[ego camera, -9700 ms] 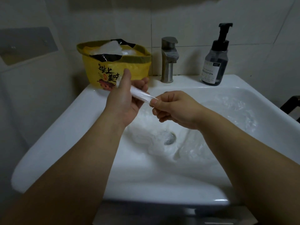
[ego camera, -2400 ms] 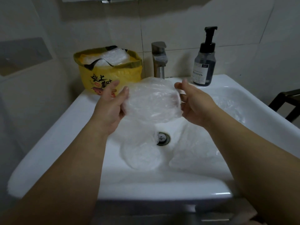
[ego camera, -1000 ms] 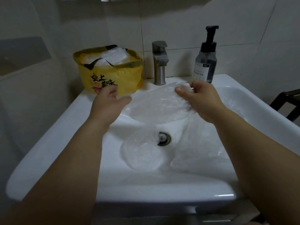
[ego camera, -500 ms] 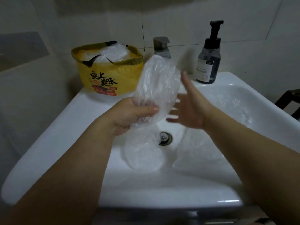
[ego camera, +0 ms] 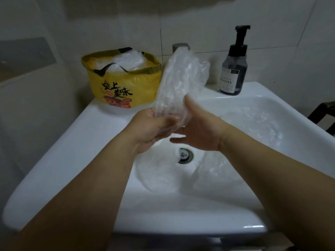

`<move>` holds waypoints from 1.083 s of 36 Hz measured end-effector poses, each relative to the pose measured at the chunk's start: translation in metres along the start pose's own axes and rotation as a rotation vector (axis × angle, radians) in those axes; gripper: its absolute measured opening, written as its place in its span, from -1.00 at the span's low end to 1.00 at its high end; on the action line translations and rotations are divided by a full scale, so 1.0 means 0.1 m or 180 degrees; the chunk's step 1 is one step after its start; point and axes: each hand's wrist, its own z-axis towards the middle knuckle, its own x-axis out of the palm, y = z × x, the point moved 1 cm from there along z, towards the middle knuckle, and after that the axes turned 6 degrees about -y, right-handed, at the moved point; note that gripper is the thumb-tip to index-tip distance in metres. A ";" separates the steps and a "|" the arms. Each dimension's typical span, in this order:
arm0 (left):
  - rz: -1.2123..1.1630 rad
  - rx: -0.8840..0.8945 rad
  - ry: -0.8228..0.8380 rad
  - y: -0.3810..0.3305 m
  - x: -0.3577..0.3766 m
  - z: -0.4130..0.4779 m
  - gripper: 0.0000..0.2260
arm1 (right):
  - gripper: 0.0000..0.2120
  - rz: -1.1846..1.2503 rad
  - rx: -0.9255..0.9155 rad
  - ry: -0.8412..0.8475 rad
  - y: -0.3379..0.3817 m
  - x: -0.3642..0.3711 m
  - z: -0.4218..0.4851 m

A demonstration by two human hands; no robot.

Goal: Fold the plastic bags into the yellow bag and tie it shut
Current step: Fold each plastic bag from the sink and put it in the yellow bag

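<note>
A clear plastic bag [ego camera: 178,84], folded lengthwise, stands upright above the sink. My left hand [ego camera: 150,127] grips its lower end with curled fingers. My right hand [ego camera: 197,129] lies against the same end with the thumb up along the plastic and the fingers stretched out below. The yellow bag [ego camera: 123,87] with black lettering stands open on the sink's back left corner, with white and black bags inside. More clear bags lie in the basin: one [ego camera: 157,176] near the drain, another [ego camera: 261,120] on the right slope.
The white sink [ego camera: 90,142] fills the view, with its drain [ego camera: 184,154] in the middle. The tap [ego camera: 178,47] is mostly hidden behind the held bag. A dark soap pump bottle [ego camera: 234,69] stands at the back right. A dark chair frame [ego camera: 324,113] shows at the right edge.
The clear bag, spread flat between both hands a second ago, now stands folded upright in my left hand. My right hand has moved in against its lower end.
</note>
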 end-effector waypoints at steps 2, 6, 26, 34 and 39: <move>0.0141 -0.0054 0.0081 0.01 -0.01 -0.02 -0.80 | -0.43 -0.0430 0.0004 -0.0156 -0.06 0.03 0.05; 0.0280 -0.0198 0.0115 0.04 -0.01 -0.04 -0.87 | -0.62 0.0102 -0.0139 -0.0571 0.01 0.04 0.08; 0.0534 -0.0390 0.0887 -0.02 -0.07 -0.05 -0.60 | -0.74 0.0236 -0.0174 -0.0617 0.28 -0.18 -0.06; 0.0211 0.0057 -0.0248 0.09 0.01 0.10 -0.85 | -0.32 0.0172 -0.0074 -0.0046 0.21 -0.08 -0.04; -0.0489 0.0173 -0.0784 0.07 -0.05 0.17 -0.99 | -0.77 -0.0465 -0.0019 -0.0365 0.10 0.00 -0.02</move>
